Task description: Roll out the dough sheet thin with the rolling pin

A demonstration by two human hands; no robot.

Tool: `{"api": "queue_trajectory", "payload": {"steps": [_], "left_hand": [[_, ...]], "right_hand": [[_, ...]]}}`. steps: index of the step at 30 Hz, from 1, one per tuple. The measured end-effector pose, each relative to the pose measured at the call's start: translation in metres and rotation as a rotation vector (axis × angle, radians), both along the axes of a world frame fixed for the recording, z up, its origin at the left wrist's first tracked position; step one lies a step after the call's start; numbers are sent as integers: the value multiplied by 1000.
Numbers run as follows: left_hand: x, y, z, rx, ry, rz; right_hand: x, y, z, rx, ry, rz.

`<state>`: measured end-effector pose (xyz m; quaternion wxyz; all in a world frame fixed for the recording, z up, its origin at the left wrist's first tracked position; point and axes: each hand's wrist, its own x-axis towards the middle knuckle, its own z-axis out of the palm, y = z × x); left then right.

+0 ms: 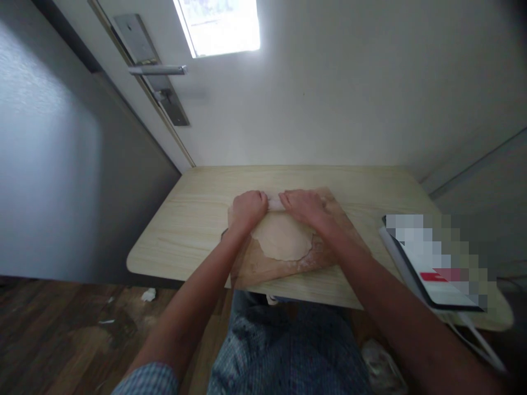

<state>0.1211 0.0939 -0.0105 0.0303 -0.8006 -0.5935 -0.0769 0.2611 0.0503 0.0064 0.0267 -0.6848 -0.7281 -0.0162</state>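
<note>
A thin, pale sheet of dough (284,238) lies on a wooden board (257,270), its near edge uneven. At the dough's far side, my left hand (250,207) and my right hand (303,205) are closed side by side around a rolling pin (275,202). Only a short whitish stretch of the pin shows between them, and I cannot tell whether dough is wrapped around it. Both palms face down, with the fingers curled over the far side. Flour dusts the board near the dough's lower right edge.
The board rests on a light wooden table (181,225) against a white door with a metal handle (158,70). A tablet (448,300) with a partly blurred screen sits at the table's right end, a white cable (480,334) beside it. White scraps (149,294) lie on the floor.
</note>
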Motion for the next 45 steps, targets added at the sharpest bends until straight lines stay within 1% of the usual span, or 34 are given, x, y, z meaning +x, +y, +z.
{"api": "queue_trajectory", "payload": {"steps": [3, 10, 18, 23, 27, 30, 32, 35, 41, 45], "left_hand": [[-3, -13, 1, 22, 42, -56], [-7, -36, 6, 61, 33, -88], [-20, -56, -2, 190, -15, -202], [-28, -79, -5, 197, -28, -230], [-36, -98, -8, 216, -32, -247], [-42, -105, -10, 209, -40, -275], [-43, -103, -10, 197, -49, -282], [-39, -94, -9, 182, -44, -260], [-20, -64, -9, 184, -19, -219], [-10, -43, -3, 105, 13, -190]], "right_hand": [[-3, -7, -2, 43, 21, 4], [-4, -21, -9, 120, 71, 42], [-6, -48, -13, 194, 131, 93], [-6, -73, -19, 253, 210, 122], [-1, -95, -25, 299, 245, 198], [7, -105, -28, 304, 271, 220], [14, -105, -30, 301, 285, 203], [22, -95, -31, 289, 295, 164], [21, -57, -30, 252, 232, 94], [17, -29, -24, 206, 186, 7]]}}
